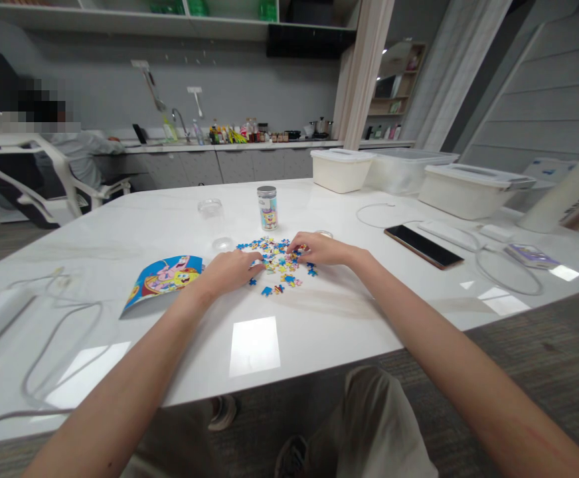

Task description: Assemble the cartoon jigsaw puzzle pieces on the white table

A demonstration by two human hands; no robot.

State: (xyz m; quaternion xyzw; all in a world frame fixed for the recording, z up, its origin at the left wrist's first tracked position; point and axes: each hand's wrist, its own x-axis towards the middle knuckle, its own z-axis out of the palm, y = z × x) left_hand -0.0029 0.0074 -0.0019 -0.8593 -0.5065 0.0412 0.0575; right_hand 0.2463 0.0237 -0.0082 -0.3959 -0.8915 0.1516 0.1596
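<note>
A heap of small, colourful jigsaw pieces (279, 265) lies on the white table (319, 318). My left hand (230, 270) rests at the heap's left edge, fingers curled onto the pieces. At the right edge, my right hand (317, 249) has its fingertips pinched down among the pieces. What each hand grips is too small to see. A cartoon picture sheet (165, 277) lies left of my left hand. A small printed tube (267, 208) stands upright behind the heap, with two clear lids (210, 206) nearby.
A dark phone (423, 246), a white cable loop (508, 269) and a small device (531, 255) lie to the right. White lidded bins (342, 170) stand at the back right. Cables (55, 345) trail on the left. A person sits at the far left by a white chair (45, 166).
</note>
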